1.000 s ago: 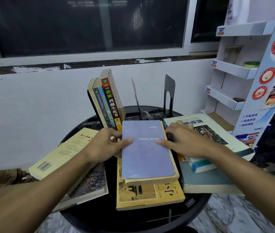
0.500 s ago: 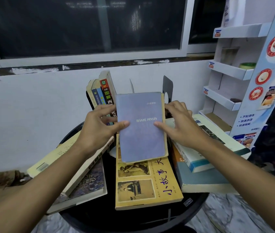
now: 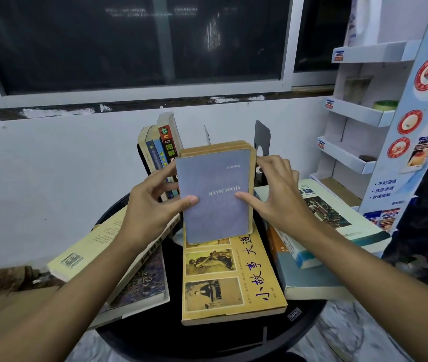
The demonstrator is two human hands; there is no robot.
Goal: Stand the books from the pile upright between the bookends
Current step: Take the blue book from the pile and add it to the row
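The blue book (image 3: 215,199) is held nearly upright in the air, just in front and left of the bookend (image 3: 263,137) and above the yellow book (image 3: 231,278). The left hand (image 3: 152,207) and right hand (image 3: 278,197) each pinch a long edge, thumb on the cover and fingers curled behind. It looks a thick, worn paperback, light and stiff as a block, so this mid-height grip should serve, though the soft cover may slip. Left of the bookend a gap runs to the leaning books (image 3: 160,150), with a thin plate (image 3: 206,133) standing in it, and the slot seems narrow enough for the book's lower corners to catch.
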